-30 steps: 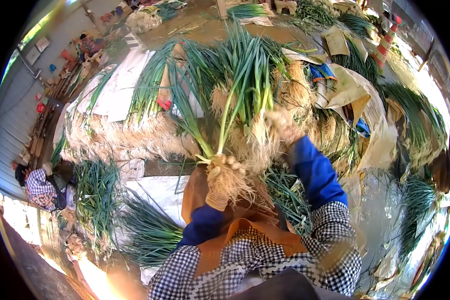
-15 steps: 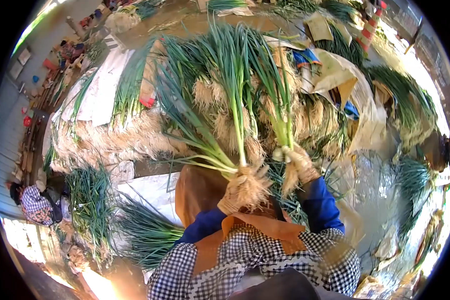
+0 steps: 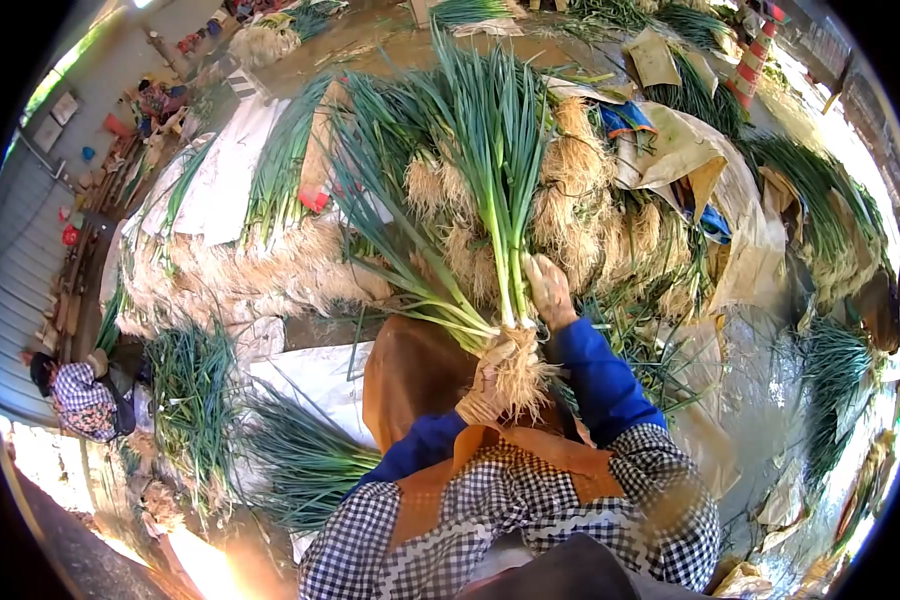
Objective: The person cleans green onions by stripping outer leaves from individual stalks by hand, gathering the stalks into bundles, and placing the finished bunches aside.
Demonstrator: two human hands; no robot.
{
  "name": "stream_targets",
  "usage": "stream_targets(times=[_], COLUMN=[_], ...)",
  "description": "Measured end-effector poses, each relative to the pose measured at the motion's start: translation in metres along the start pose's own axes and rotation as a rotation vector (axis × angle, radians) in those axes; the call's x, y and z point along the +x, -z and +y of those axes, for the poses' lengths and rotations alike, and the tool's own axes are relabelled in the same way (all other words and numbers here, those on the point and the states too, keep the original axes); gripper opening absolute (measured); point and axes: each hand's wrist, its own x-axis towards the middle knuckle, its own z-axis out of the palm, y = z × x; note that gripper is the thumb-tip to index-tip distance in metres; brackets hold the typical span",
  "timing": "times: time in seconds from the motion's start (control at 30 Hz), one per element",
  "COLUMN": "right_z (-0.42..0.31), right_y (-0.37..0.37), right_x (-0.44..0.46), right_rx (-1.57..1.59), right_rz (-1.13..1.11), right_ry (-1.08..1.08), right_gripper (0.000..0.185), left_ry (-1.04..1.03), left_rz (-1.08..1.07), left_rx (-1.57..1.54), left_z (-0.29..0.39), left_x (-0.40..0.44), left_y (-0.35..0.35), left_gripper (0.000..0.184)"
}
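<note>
Left hand (image 3: 483,396): curled round the root end of the green onion bunch (image 3: 505,215) | Bunch: pale stalks (image 3: 516,290) and leaves (image 3: 490,130) reaching out beyond that hand, roots (image 3: 524,385) spilling over it | Right hand (image 3: 550,290): at the stalks' right side; from here I can't tell whether it grips

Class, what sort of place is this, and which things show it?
Likely a produce-sorting shed, judging by the held green onions, the heaps of others around, and the ribbed wall.
</note>
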Motion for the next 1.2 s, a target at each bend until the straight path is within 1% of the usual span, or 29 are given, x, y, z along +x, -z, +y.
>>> stream_targets(times=[0.03,0.07,0.1,0.13,0.2,0.23,0.27,0.3,0.33,0.37,0.4,0.43,0.5,0.57,0.6,0.63,0.67,0.7,0.77,0.8,0.83,0.87,0.97,1.0,1.03,1.1,1.13,1.17,1.2], right_z=[-0.010,-0.019,-0.026,-0.029,-0.025,-0.023,-0.002,0.017,0.027,0.033,0.049,-0.004,-0.008,-0.016,-0.006,0.001,-0.006,-0.010,-0.022,-0.009,0.018,0.013,-0.013,-0.017,-0.020,-0.027,-0.029,-0.024,-0.011], right_y=[0.008,0.018,0.032,0.055,0.101,0.124,0.128,0.120,0.116,0.110,0.080,0.094,0.047,0.005,-0.026,-0.050,-0.047,-0.042,-0.027,-0.033,-0.054,-0.047,-0.001,0.017,0.037,0.077,0.097,0.121,0.134], right_x=[-0.012,-0.027,-0.044,-0.064,-0.089,-0.101,-0.111,-0.119,-0.118,-0.105,-0.091,-0.044,0.005,0.036,0.034,0.033,0.041,0.044,0.040,0.034,0.018,0.008,-0.016,-0.027,-0.044,-0.086,-0.111,-0.125,-0.143], right_rx=[-0.016,0.014,0.046,0.419,0.458,0.421,0.191,-0.199,-0.396,-0.401,-0.295,0.298,0.832,1.167,0.845,0.500,0.578,0.625,0.124,-0.044,-0.235,-0.242,0.292,0.286,0.446,0.773,0.935,0.825,0.812], right_rz=[-0.033,0.106,0.245,-0.239,-0.676,-0.877,-1.006,-1.079,-1.015,-0.801,-0.438,-0.288,-0.262,-0.219,0.077,0.381,0.211,0.027,0.001,-0.044,0.107,0.109,-0.073,-0.067,-0.113,-0.213,-0.251,-0.301,-0.296], right_ry=[-0.051,0.206,0.465,0.199,-0.080,-0.218,-0.216,-0.228,-0.270,-0.269,0.038,-0.499,-0.584,-0.830,-0.284,0.240,-0.134,-0.516,-0.580,-0.489,-0.130,-0.135,-0.196,-0.200,-0.216,-0.277,-0.333,-0.492,-0.574], right_gripper=[0.031,0.026,0.022,0.022,0.022,0.022,0.023,0.026,0.029,0.032,0.037,0.038,0.038,0.040,0.044,0.048,0.048,0.048,0.047,0.043,0.035,0.035,0.023,0.023,0.020,0.017,0.016,0.014,0.014], left_ry=[-0.019,0.295,0.294,0.263,0.183,0.167,0.159,0.154,0.148,0.142,0.126,0.094,0.018,-0.023,-0.088,-0.087,-0.076,0.016,0.155,0.144,0.106,0.072,-0.016,-0.068,-0.179,-0.589,-0.614,-0.530,-0.234], left_rz=[-0.020,-0.157,-0.155,-0.165,-0.168,-0.167,-0.169,-0.169,-0.171,-0.172,-0.162,-0.160,-0.173,-0.212,-0.224,-0.136,-0.042,-0.097,-0.187,-0.197,-0.174,-0.151,-0.146,-0.179,-0.276,-0.582,-0.619,-0.601,-0.444], left_rx=[-0.114,-0.639,-0.639,-0.565,-0.384,-0.345,-0.321,-0.302,-0.284,-0.270,-0.263,-0.252,-0.267,-0.299,-0.283,-0.219,-0.163,-0.161,-0.142,-0.115,-0.073,-0.037,0.005,0.039,0.117,0.313,0.287,0.208,-0.053], left_z=[-0.003,0.006,0.009,0.012,0.020,0.027,0.031,0.033,0.034,0.034,0.031,0.028,0.025,0.028,0.037,0.041,0.044,0.052,0.059,0.055,0.047,0.039,0.026,0.026,0.023,0.035,0.041,0.042,0.044], left_x=[0.006,-0.005,-0.003,-0.002,-0.002,-0.003,-0.004,-0.007,-0.007,-0.007,-0.005,-0.004,0.001,0.005,0.000,-0.009,-0.018,-0.024,-0.030,-0.027,-0.020,-0.014,-0.007,-0.007,-0.004,0.000,0.003,0.005,0.006], left_y=[0.014,-0.007,-0.001,0.002,-0.003,-0.007,-0.008,-0.010,-0.009,-0.009,-0.008,-0.007,-0.004,0.005,0.002,-0.010,-0.022,-0.023,-0.021,-0.018,-0.012,-0.008,-0.002,-0.004,-0.001,-0.007,-0.010,-0.009,0.003], left_gripper=[0.036,0.036,0.036,0.035,0.033,0.032,0.031,0.030,0.029,0.028,0.027,0.026,0.024,0.025,0.025,0.028,0.032,0.035,0.039,0.040,0.041,0.042,0.044,0.045,0.045,0.047,0.048,0.048,0.049])
